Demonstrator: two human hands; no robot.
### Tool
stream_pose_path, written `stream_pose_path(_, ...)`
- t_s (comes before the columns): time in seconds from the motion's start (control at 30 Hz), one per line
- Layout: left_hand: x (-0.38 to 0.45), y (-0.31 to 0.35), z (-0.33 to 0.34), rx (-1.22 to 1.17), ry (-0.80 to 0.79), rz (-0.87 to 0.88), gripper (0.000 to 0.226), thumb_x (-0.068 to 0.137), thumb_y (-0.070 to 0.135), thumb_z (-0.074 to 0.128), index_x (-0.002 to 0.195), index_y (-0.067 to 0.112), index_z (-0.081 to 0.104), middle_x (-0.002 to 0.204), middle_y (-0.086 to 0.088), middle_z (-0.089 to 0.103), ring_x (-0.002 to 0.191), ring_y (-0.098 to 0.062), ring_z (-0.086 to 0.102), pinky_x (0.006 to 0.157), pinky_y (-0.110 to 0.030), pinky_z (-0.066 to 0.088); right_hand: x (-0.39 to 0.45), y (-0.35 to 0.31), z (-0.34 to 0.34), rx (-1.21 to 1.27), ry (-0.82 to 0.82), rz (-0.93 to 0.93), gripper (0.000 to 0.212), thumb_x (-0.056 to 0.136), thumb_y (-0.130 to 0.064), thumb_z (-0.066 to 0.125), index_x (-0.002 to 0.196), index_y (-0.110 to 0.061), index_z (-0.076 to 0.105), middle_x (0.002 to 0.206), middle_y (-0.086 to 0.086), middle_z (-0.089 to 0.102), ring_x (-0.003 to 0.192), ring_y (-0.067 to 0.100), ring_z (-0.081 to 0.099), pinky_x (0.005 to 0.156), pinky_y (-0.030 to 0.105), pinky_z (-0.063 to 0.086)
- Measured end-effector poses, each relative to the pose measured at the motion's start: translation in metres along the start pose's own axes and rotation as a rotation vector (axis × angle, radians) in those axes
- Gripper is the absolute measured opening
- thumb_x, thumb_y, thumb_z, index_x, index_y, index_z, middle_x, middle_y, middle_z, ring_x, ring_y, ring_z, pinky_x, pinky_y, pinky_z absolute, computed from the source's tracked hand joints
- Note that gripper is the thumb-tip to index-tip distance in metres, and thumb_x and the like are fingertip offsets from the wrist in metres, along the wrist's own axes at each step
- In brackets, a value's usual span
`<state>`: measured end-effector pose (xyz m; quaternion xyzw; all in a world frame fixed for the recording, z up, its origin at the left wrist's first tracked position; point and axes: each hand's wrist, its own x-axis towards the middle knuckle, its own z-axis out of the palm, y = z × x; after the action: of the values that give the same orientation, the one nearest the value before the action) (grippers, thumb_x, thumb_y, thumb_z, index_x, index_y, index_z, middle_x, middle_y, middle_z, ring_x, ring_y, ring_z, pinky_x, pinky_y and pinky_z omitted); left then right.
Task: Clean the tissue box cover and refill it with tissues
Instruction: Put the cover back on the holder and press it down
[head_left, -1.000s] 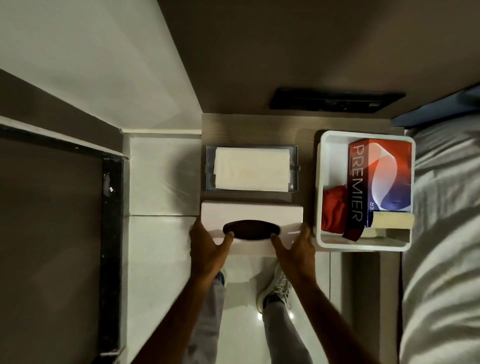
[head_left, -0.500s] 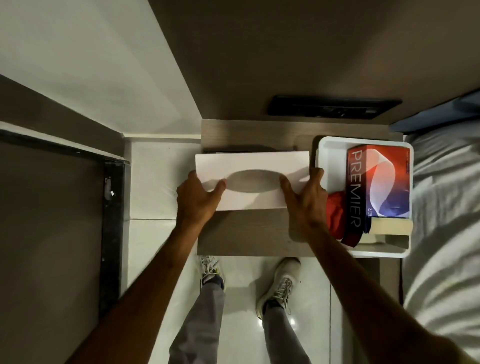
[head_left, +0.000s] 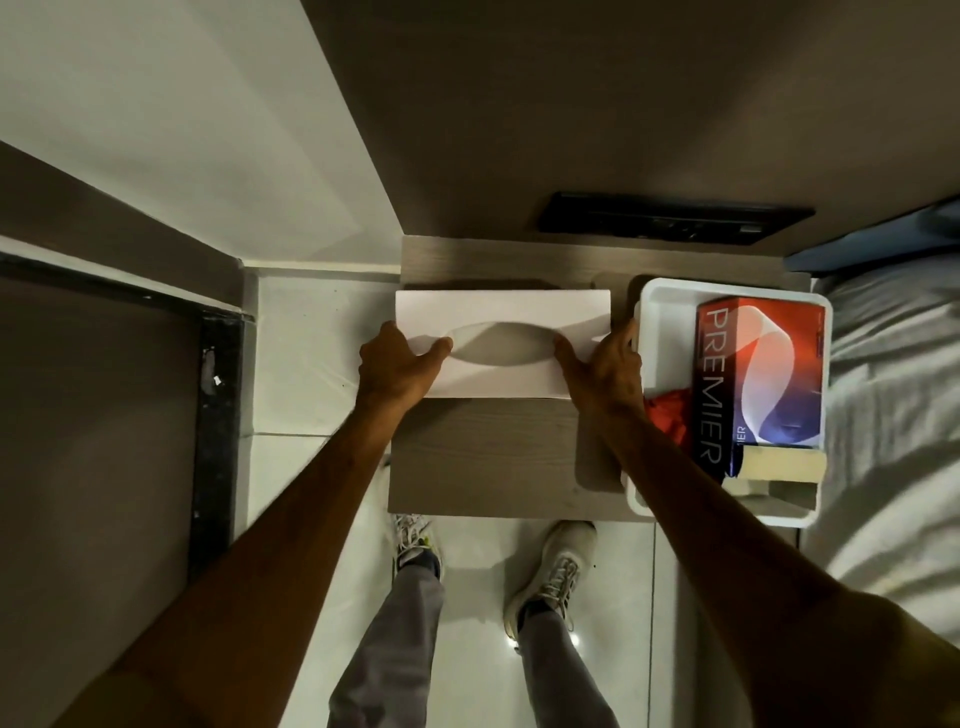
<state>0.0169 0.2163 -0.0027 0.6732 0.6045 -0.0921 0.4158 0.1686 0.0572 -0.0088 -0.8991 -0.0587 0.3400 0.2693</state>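
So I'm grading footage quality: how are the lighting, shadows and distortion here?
Head view: dim and warm; the white cover is the brightest thing, with both hands throwing soft shadows onto it; small glare spots on the floor tile; wide-angle lens splays wall and nightstand edges outward; focus is sharp.

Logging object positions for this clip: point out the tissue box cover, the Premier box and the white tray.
Cover (head_left: 498, 312), head view, top face above the oval slot.
Premier box (head_left: 761, 384), head view, middle of printed face.
Tray (head_left: 662, 312), head view, bare inner wall, far left corner.
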Motion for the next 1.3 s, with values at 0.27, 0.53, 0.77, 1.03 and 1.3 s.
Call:
stream_pose_path(0.27,0.003,0.001,-0.001,0.071,-0.052,0.01,0.075,0.084,0.053,0.07,0.135,0.003,0.047,0.134,-0.018,0.058,0.12,-0.037,0.059,0.094,-0.045,0.054,0.017,0.003,-0.009,0.006,-0.073,0.115,0.08,0.084,-0.045,0.078,0.146,-0.008,0.043,0.143,0.015,0.056,0.131,0.035,0.056,0.105,0.048,0.054)
stream_pose_path(0.53,0.009,0.003,0.002,0.039,-0.059,-0.005,0.076,0.082,0.053,0.072,0.134,0.003,0.049,0.136,-0.019,0.057,0.123,-0.036,0.057,0.095,-0.043,0.053,0.021,0.01,-0.011,0.073,-0.08,0.126,0.075,0.082,-0.049,0.08,0.14,-0.009,0.053,0.142,0.012,0.059,0.128,0.032,0.059,0.105,0.042,0.053)
stream_pose_path(0.77,0.002,-0.003,0.005,0.013,-0.035,0.044,0.072,0.082,0.048,0.074,0.131,0.001,0.051,0.134,-0.019,0.059,0.124,-0.035,0.057,0.098,-0.043,0.052,0.014,0.019,-0.007,0.073,-0.084,0.099,0.078,0.08,-0.056,0.078,0.142,-0.016,0.051,0.14,0.011,0.059,0.126,0.031,0.059,0.092,0.033,0.05)
stream_pose_path(1.03,-0.002,0.0,0.006,0.068,-0.017,0.038,0.074,0.084,0.048,0.072,0.136,0.0,0.048,0.136,-0.022,0.055,0.126,-0.037,0.054,0.099,-0.047,0.05,0.008,0.013,-0.004,0.019,-0.035,0.084,0.076,0.084,-0.054,0.075,0.139,-0.008,0.051,0.138,0.016,0.06,0.126,0.036,0.058,0.105,0.052,0.052)
stream_pose_path(1.3,-0.007,-0.012,0.01,0.072,-0.013,0.09,0.076,0.084,0.053,0.069,0.137,0.003,0.046,0.135,-0.019,0.057,0.123,-0.038,0.056,0.098,-0.047,0.051,-0.005,0.017,-0.002,-0.004,-0.022,0.089,0.072,0.09,-0.051,0.07,0.139,-0.003,0.047,0.139,0.019,0.059,0.127,0.038,0.058,0.103,0.051,0.053)
